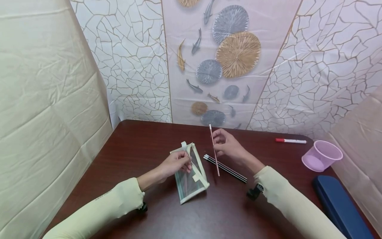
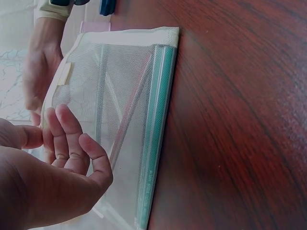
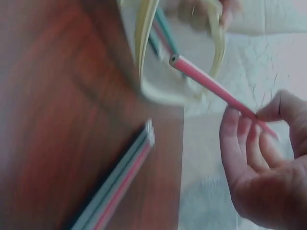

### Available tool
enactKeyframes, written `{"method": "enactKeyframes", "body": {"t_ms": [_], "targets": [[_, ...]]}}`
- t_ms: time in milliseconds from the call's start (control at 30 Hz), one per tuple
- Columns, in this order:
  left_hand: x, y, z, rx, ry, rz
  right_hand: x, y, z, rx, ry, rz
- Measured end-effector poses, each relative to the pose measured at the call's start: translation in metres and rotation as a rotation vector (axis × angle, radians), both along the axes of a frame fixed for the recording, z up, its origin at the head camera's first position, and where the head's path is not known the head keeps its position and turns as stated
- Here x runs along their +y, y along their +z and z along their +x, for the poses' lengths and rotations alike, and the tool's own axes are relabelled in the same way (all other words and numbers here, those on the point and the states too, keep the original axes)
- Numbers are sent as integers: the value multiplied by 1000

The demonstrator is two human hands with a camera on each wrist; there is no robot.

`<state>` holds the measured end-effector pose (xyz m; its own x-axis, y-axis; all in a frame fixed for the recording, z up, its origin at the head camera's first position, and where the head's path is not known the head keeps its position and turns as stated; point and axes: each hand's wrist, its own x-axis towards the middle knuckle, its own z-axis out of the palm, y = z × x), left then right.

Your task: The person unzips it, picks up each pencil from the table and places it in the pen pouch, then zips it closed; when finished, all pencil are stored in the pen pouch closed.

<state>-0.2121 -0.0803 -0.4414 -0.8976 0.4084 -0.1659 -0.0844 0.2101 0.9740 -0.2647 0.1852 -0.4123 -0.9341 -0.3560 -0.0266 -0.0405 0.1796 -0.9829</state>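
Note:
My left hand (image 1: 176,162) pinches the rim of a mesh zip pouch (image 1: 194,196) with cream edging, holding its mouth apart. Through the mesh, in the left wrist view, show a green strip or pencil (image 2: 160,96) along the bottom edge and a reddish pencil (image 2: 129,115) lying aslant. Between thumb and fingertips, my right hand (image 1: 228,144) holds a pink pencil (image 3: 211,85) near one end. Its other end points at the pouch's open mouth in the right wrist view. Below that hand, a small bundle of striped pencils (image 1: 228,170) lies on the table.
A white marker with a red cap (image 1: 290,141) lies at the back right of the dark wooden table (image 1: 143,139). Beside it stands a pink cup (image 1: 319,161), and a long blue case (image 1: 340,205) lies along the right edge. Patterned curtains hang behind.

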Motion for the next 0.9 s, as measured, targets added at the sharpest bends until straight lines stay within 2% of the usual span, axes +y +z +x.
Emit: {"method": "enactKeyframes", "body": {"t_ms": [133, 233, 533, 700, 900], "targets": [[1, -2, -1, -2, 2, -2, -14, -2, 9, -20, -50, -109], [2, -3, -2, -9, -1, 1, -24, -7, 16, -35, -62, -136], [3, -1, -2, -14, 17, 12, -44, -24, 29, -111, -33, -60], [3, -1, -2, -16, 14, 25, -51, -27, 34, -143, -28, -52], [3, -2, -3, -10, 10, 27, -58, -30, 35, -176, -18, 16]]}}
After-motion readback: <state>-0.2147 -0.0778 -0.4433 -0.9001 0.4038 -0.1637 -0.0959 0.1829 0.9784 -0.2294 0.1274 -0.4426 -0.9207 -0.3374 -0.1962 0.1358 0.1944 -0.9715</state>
